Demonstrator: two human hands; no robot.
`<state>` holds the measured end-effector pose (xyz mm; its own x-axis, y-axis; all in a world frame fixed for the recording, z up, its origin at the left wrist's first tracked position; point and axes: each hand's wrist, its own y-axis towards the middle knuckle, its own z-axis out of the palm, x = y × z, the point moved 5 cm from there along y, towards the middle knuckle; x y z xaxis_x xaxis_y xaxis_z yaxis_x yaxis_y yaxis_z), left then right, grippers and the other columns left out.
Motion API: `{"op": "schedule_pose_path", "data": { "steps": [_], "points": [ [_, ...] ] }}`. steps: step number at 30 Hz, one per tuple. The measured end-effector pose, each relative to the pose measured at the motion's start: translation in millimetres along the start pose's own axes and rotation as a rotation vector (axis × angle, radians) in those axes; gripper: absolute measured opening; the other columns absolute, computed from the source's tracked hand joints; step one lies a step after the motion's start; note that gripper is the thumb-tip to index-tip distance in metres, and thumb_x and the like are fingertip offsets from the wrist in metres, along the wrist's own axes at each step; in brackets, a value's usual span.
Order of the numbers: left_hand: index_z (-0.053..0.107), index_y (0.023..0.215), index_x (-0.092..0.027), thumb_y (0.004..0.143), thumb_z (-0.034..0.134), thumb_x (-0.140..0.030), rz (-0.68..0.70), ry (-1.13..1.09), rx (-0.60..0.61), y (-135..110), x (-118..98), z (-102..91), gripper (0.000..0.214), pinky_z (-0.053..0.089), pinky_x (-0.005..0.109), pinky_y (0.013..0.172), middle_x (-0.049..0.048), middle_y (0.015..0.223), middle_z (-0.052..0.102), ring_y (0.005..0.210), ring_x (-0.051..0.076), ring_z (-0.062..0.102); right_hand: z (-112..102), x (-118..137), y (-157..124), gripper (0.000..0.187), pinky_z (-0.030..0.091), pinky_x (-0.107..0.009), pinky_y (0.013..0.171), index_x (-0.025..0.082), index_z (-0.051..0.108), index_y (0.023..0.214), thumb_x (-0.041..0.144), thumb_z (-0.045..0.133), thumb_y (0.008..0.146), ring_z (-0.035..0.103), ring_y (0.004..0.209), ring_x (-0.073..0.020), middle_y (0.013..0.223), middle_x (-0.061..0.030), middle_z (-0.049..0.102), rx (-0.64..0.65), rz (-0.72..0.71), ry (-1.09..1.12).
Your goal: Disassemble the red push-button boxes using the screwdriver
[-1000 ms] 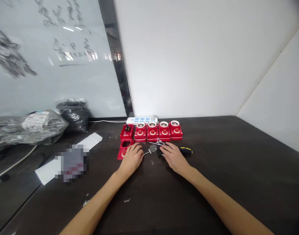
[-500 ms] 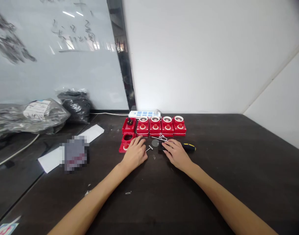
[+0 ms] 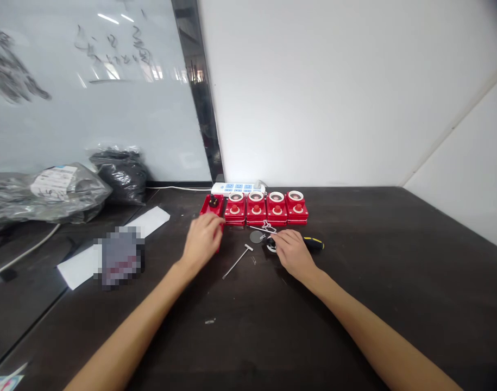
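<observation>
My left hand (image 3: 201, 240) is closed over a red plastic cover (image 3: 219, 245), which is mostly hidden beneath it. My right hand (image 3: 294, 251) has its fingers bent around a small black part with a white rim (image 3: 271, 245), low over the table. Right beside that part lie a grey disc (image 3: 257, 237) and a white, odd-shaped piece (image 3: 268, 226). A thin T-handled metal tool (image 3: 237, 262) rests between my hands. Behind my right hand is a screwdriver with a black and yellow handle (image 3: 314, 243). An open red housing (image 3: 212, 203) containing a black component stands beyond my left hand.
Several red units with white rings (image 3: 276, 209) stand in a row at the back, before a white power strip (image 3: 238, 188). On the left are plastic-wrapped bags (image 3: 120, 174), a white paper strip (image 3: 152, 221) and a cable (image 3: 26, 255). A wall rises behind the table.
My left hand has moved left, away from the T-handled tool and onto the red cover. My right hand stays near its place, and the white rim of its part now shows.
</observation>
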<state>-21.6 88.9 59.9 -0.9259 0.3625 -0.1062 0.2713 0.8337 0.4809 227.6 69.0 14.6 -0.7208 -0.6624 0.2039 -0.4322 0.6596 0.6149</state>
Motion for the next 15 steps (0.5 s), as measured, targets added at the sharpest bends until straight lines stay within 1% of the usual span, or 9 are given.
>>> {"op": "schedule_pose_path", "data": {
  "steps": [1, 2, 4, 6, 8, 10, 15],
  "points": [
    [0.063, 0.116, -0.018, 0.094, 0.038, -0.021, -0.07, 0.027, 0.02, 7.1, 15.7, 0.0, 0.034, 0.043, 0.043, 0.098, 0.012, 0.122, 0.063, 0.118, 0.027, 0.054, -0.5, 0.6, 0.1, 0.033, 0.045, -0.044, 0.094, 0.016, 0.068, 0.114, 0.011, 0.045, 0.091, 0.059, 0.1, -0.0249, 0.103, -0.0105, 0.071, -0.005, -0.002, -0.001],
    [0.061, 0.121, -0.017, 0.093, 0.038, -0.022, -0.116, 0.055, 0.076, 13.9, 30.0, 2.9, 0.037, 0.042, 0.044, 0.1, 0.0129, 0.128, 0.06, 0.122, 0.028, 0.052, -1.0, 1.5, 0.2, 0.033, 0.044, -0.043, 0.094, 0.016, 0.068, 0.113, 0.011, 0.044, 0.092, 0.059, 0.1, -0.0246, 0.103, -0.0104, 0.072, -0.01, -0.007, -0.001],
    [0.061, 0.125, -0.016, 0.09, 0.044, -0.029, -0.123, 0.058, 0.143, 26.3, 50.6, 9.7, 0.04, 0.043, 0.045, 0.101, 0.0136, 0.135, 0.057, 0.126, 0.03, 0.05, -1.7, 3.8, 0.5, 0.032, 0.044, -0.043, 0.095, 0.015, 0.068, 0.113, 0.011, 0.044, 0.093, 0.059, 0.1, -0.0244, 0.103, -0.0102, 0.072, -0.016, -0.02, -0.003],
    [0.063, 0.123, -0.017, 0.084, 0.052, -0.03, -0.108, 0.052, 0.217, 34.5, 63.4, 19.8, 0.043, 0.045, 0.044, 0.1, 0.0128, 0.133, 0.06, 0.123, 0.031, 0.054, -1.8, 5.3, 0.6, 0.032, 0.044, -0.043, 0.095, 0.014, 0.068, 0.112, 0.011, 0.044, 0.093, 0.059, 0.1, -0.0246, 0.103, -0.0102, 0.072, -0.012, -0.026, -0.003],
    [0.065, 0.121, -0.02, 0.079, 0.055, -0.026, -0.094, 0.044, 0.278, 37.9, 69.1, 29.6, 0.044, 0.047, 0.04, 0.097, 0.01, 0.124, 0.067, 0.116, 0.029, 0.06, -1.6, 5.3, 0.5, 0.032, 0.044, -0.043, 0.095, 0.015, 0.069, 0.112, 0.01, 0.044, 0.092, 0.059, 0.1, -0.0248, 0.103, -0.0101, 0.072, -0.007, -0.016, -0.004],
    [0.066, 0.121, -0.022, 0.077, 0.052, -0.02, -0.088, 0.043, 0.304, 37.5, 69.6, 35.9, 0.046, 0.048, 0.038, 0.096, 0.0086, 0.118, 0.07, 0.112, 0.027, 0.063, -1.3, 4.6, 0.2, 0.033, 0.044, -0.043, 0.096, 0.017, 0.069, 0.112, 0.009, 0.044, 0.091, 0.059, 0.1, -0.0247, 0.103, -0.0099, 0.072, -0.002, -0.004, -0.004],
    [0.064, 0.125, -0.021, 0.078, 0.043, -0.011, -0.076, 0.042, 0.294, 27.3, 60.7, 37.7, 0.053, 0.046, 0.037, 0.099, 0.0089, 0.118, 0.07, 0.112, 0.026, 0.062, -1.5, 3.5, -0.9, 0.032, 0.043, -0.043, 0.097, 0.017, 0.069, 0.112, 0.01, 0.045, 0.091, 0.06, 0.1, -0.0241, 0.103, -0.0098, 0.072, -0.007, -0.001, 0.003]
  ]
}}
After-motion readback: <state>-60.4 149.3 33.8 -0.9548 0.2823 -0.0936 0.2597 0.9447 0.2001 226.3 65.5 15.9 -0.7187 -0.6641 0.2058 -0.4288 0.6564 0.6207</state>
